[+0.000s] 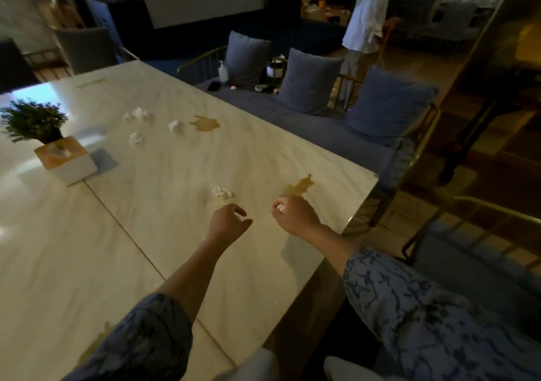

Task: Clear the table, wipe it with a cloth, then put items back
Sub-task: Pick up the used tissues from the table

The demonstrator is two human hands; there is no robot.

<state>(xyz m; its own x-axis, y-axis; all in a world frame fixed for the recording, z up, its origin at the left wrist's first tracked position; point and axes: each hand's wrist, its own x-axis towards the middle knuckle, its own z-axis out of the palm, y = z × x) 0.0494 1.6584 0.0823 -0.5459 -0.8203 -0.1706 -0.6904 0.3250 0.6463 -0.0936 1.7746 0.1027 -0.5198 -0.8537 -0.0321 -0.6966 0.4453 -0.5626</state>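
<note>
Clearing is the step I read here: crumpled tissues litter the marble surface (pixel 164 234), and nothing looks wiped yet. Nearest me, my right hand (pixel 294 215) has its fingers (pixel 276 205) curled round a white tissue wad (pixel 280 207), just short of a brown spill (pixel 298 187) at its 12 o'clock. My left hand (pixel 227 221) hovers with fingers loosely apart, holding nothing; the closest loose tissue (pixel 223 192) lies just beyond it at 12 o'clock. I judge the next move is a short reach to pinch that one. Farther off at 11 o'clock lie four more wads (pixel 136 138) beside a second spill (pixel 205 123). At 10 o'clock sit a tissue box (pixel 68 161), a blue cloth (pixel 105 159) and a potted plant (pixel 33 121).
</note>
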